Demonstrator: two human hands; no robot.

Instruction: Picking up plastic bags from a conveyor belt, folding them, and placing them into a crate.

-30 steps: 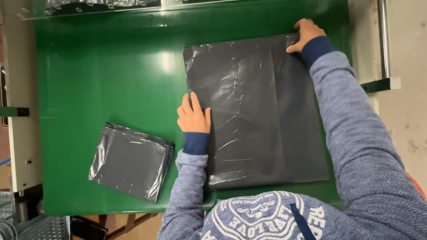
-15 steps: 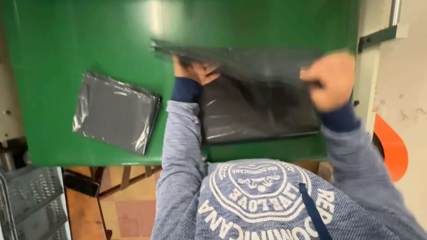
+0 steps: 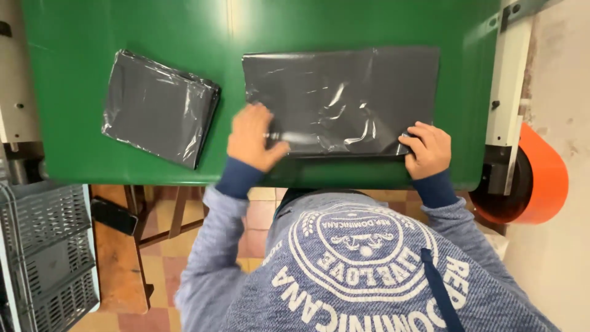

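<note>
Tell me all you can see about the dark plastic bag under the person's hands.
The dark grey plastic bag is thin, glossy and creased, folded into a wide rectangle. It lies flat on the green table, near its front edge. The left hand presses its lower left corner; the right hand holds its lower right corner. A folded stack of similar bags lies apart, to its left.

Left hand (image 3: 253,138) flat, palm down (slightly blurred); right hand (image 3: 427,149) fingers curled, pressing; both forearms extended forward.

Bench surroundings, away from the work in hand

A folded stack of dark plastic bags (image 3: 161,108) lay on the green table (image 3: 80,154), far left. An orange roll (image 3: 533,178) hung at the right edge; a grey crate (image 3: 43,252) stood lower left.
</note>
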